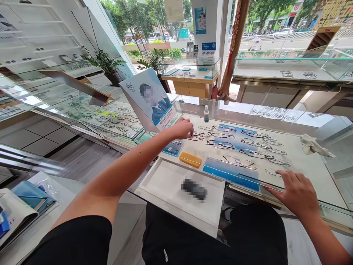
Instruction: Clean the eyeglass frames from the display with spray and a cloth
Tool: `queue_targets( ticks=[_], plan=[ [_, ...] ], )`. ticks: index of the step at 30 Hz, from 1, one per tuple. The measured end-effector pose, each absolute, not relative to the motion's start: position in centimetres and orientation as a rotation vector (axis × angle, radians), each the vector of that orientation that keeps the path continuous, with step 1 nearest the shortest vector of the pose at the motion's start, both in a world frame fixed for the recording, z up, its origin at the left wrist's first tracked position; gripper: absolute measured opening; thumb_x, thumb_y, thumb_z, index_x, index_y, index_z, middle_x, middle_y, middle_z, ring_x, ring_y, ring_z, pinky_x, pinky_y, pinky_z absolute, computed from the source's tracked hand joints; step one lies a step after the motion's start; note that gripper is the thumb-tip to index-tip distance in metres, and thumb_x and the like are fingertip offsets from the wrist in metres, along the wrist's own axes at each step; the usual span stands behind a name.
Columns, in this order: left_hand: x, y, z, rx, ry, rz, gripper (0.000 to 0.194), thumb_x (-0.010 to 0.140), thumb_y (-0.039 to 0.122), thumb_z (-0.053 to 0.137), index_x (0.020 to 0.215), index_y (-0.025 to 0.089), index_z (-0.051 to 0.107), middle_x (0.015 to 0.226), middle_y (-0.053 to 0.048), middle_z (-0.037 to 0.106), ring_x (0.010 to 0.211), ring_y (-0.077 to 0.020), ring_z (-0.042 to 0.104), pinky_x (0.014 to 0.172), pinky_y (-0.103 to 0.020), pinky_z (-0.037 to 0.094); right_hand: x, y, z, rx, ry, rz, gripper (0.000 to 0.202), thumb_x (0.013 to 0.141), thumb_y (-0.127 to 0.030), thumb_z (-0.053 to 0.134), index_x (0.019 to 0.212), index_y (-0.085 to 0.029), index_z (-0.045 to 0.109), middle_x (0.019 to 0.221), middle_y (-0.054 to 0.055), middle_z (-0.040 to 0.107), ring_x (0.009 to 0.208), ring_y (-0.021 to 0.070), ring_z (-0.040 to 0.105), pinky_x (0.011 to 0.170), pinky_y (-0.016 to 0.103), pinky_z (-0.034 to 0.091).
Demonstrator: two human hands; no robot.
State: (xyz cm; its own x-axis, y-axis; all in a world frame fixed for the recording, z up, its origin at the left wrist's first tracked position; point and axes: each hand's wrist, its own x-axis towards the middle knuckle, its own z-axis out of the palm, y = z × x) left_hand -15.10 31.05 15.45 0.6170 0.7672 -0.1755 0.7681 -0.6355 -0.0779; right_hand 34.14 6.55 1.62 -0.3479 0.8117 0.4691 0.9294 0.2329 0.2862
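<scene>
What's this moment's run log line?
left hand: at eyeglasses, grip unclear | right hand: at near edge of glass counter | bottle: upright

Left hand (183, 129): fingertips obscured; hold on the glasses (197, 139) just beside them cannot be confirmed. Nearer the body than that hand, a dark object (194, 190) in the drawer (162, 178) is blurred beyond identification. Next to the hand, the sign's (147, 99) portrait is blurred, its smallest lettering illegible. A thin pale item (271, 172) at the right hand's (299, 191) fingertips is partly covered. Frame edge cuts off the left sleeve (74, 239).
</scene>
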Motion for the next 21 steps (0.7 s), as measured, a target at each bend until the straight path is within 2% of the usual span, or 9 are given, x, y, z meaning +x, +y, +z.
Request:
queue_targets(
  ticks=[8,14,21],
  plan=[
    [-14.6,31.7,14.3,2.783,1.293,-0.203,0.016,0.081,0.029,0.069,0.079,0.025,0.084,0.108,-0.009,0.082,0.114,-0.032,0.058,0.107,-0.047,0.034,34.2,6.5,1.6,-1.666,-2.267,-0.774,0.075,0.099,-0.08,0.053,0.127,-0.013,0.069,0.102,0.016,0.074,0.09,0.0326,0.061,0.082,0.042,0.04],
    [-14.8,31.1,14.7,2.729,1.267,-0.209,0.01,0.08,0.025,0.073,0.075,0.025,0.081,0.117,-0.007,0.082,0.12,-0.0321,0.057,0.109,-0.047,0.032,34.3,6.6,1.4,-1.664,-2.25,-0.75,0.07,0.099,-0.077,0.057,0.127,-0.015,0.071,0.098,0.015,0.073,0.089,0.0324,0.06,0.081,0.042,0.039],
    [-14.5,30.3,14.6,2.821,1.253,-0.241,0.017,0.087,0.021,0.066,0.077,0.024,0.08,0.116,-0.009,0.082,0.118,-0.0312,0.056,0.108,-0.047,0.032,34.4,6.7,1.2,-1.667,-2.256,-0.784,0.071,0.098,-0.079,0.058,0.126,-0.014,0.071,0.098,0.014,0.073,0.088,0.0316,0.06,0.081,0.041,0.038]
  ],
)
